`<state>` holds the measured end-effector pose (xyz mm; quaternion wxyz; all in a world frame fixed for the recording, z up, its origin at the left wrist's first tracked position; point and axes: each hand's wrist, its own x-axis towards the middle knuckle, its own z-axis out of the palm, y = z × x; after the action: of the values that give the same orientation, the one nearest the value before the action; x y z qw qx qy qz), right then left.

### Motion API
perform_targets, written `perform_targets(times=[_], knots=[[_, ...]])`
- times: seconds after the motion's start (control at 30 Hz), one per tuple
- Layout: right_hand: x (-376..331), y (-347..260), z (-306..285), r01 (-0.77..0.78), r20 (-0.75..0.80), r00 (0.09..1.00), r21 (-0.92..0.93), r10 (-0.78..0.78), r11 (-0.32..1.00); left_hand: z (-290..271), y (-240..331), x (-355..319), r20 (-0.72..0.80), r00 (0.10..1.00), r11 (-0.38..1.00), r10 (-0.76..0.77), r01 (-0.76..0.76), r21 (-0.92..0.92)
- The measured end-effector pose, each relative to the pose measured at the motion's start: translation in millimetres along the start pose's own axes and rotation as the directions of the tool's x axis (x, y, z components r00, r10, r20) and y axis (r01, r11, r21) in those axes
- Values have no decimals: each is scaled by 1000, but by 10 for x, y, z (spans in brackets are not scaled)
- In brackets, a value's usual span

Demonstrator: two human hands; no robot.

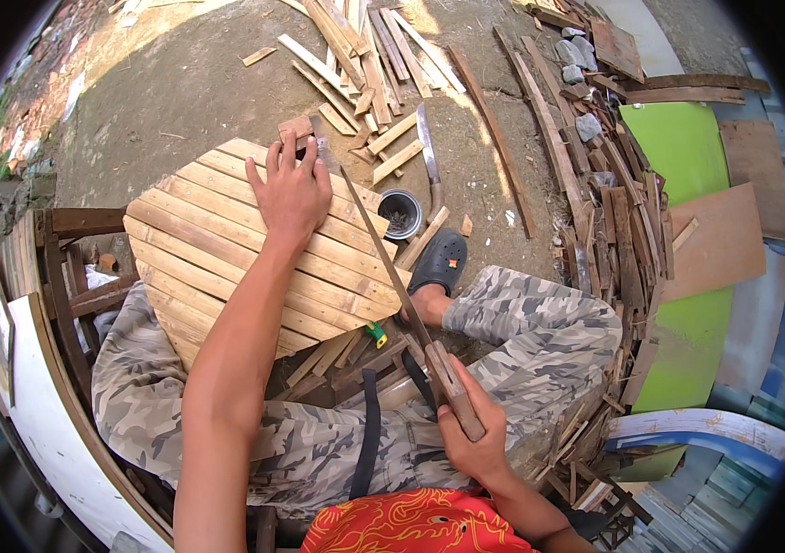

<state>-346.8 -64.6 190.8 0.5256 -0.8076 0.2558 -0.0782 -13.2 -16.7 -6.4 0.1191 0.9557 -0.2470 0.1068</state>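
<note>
A panel of light wooden slats (217, 240), cut to an angular outline, rests tilted over my left leg. My left hand (293, 189) lies on its far edge with the fingers spread, fingertips beside a small reddish-brown wood block (296, 127). Whether those fingertips touch the block I cannot tell. In my right hand (477, 424) is the wooden handle of a long narrow-bladed tool (420, 327). Its dark blade is seen nearly edge-on, slanting up and left across the panel's right side; whether it has teeth does not show.
Beyond the panel, a metal tin of nails (400, 212) and a large knife (428, 152) lie on the ground. Loose wood strips (355, 55) are heaped farther off. Stacked scrap wood (627, 221) lines the right, beside green boards (678, 157). A green-and-yellow handle (376, 334) shows below the panel.
</note>
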Motion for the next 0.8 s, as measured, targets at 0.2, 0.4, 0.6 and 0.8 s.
perform_targets(times=[0.2, 0.4, 0.6, 0.8], knots=[[2183, 604, 1042, -2, -105, 994, 78, 10, 997, -58, -35, 46, 90, 996, 999, -26, 29, -24], [872, 382, 573, -60, -32, 998, 10, 60, 998, -32, -24, 1, 55, 998, 1000, -4, 5, -4], [132, -52, 25, -50, -4, 999, -23, 50, 998, -25, 4, 12, 43, 999, 1000, 5, -5, -3], [1949, 684, 989, 142, -141, 981, 88, -129, 986, -72, -23, 51, 31, 1000, 1000, 0, 0, -20]])
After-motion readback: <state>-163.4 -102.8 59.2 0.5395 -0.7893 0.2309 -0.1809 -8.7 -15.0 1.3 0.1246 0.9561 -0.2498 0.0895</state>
